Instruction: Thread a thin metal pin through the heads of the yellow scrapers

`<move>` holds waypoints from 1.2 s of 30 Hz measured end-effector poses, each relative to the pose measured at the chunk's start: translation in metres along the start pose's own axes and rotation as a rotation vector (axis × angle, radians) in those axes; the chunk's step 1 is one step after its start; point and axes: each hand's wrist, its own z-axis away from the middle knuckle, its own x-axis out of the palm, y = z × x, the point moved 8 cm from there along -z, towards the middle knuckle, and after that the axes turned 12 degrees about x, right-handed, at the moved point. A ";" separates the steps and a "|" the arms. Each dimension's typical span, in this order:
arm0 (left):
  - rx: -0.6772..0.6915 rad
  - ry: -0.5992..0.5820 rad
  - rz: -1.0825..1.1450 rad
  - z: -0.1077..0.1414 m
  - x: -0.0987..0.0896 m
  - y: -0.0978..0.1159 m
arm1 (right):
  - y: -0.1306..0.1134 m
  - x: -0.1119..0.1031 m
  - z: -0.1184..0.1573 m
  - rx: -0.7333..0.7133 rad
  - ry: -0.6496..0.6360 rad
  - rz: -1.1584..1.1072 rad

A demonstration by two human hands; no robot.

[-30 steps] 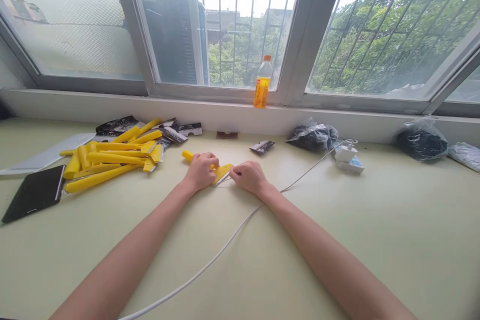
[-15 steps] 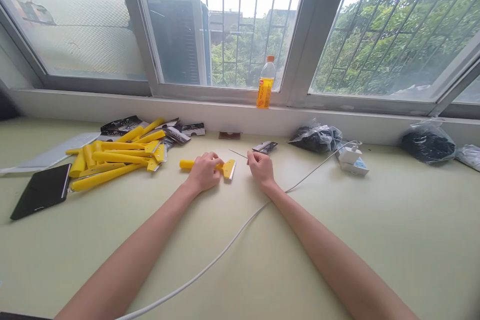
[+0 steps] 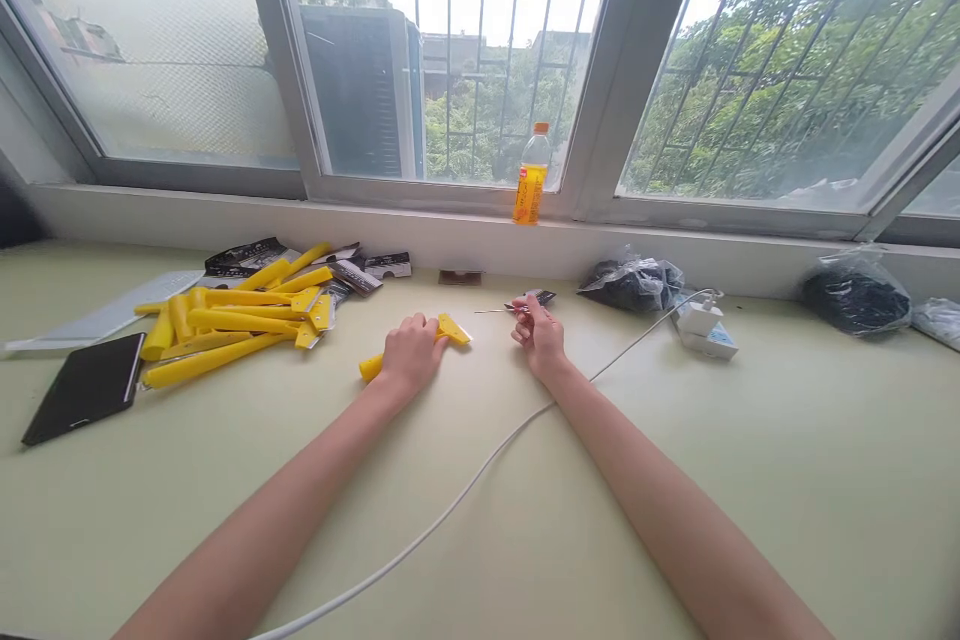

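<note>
My left hand is closed round a yellow scraper on the table. The scraper's head with a pale metal blade pokes out to the right of my fingers, and its handle end shows on the left; the middle is hidden by the hand. To the right, my right hand pinches a thin metal rod between thumb and forefinger, the other fingers curled. The rod points left toward the scraper's head, apart from it. Behind the right hand, partly covered by it, lies a small black-and-white packet.
Several yellow scrapers lie piled at left, beside a black phone-like device and dark packets. A white cable crosses under my right forearm to a charger. Black-filled bags and a drink bottle stand farther back.
My left hand has turned the scraper so its head now tilts up and away. My right hand has shifted slightly right with the rod, which now lies more level.
</note>
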 end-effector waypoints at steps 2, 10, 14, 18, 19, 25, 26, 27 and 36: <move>0.017 -0.014 0.008 0.000 0.000 0.002 | 0.003 0.003 -0.001 0.015 -0.016 0.026; 0.102 0.018 0.085 0.001 -0.002 0.007 | 0.006 0.015 0.003 -0.086 -0.033 0.239; 0.112 0.019 0.109 0.000 0.000 0.006 | -0.004 0.014 0.011 -0.179 0.013 0.243; 0.152 0.030 0.146 0.000 0.000 0.007 | -0.007 0.024 0.020 -0.267 -0.032 0.334; 0.167 0.032 0.157 0.000 0.000 0.008 | -0.007 0.027 0.022 -0.294 -0.045 0.363; 0.237 0.025 0.199 0.001 0.001 0.013 | -0.008 0.034 0.031 -0.403 -0.096 0.447; 0.243 0.028 0.205 0.001 0.001 0.013 | -0.008 0.035 0.032 -0.411 -0.099 0.453; 0.249 0.032 0.211 0.001 0.001 0.013 | -0.009 0.035 0.032 -0.420 -0.101 0.461; 0.304 0.050 0.248 0.000 0.002 0.013 | -0.009 0.048 0.043 -0.491 -0.190 0.536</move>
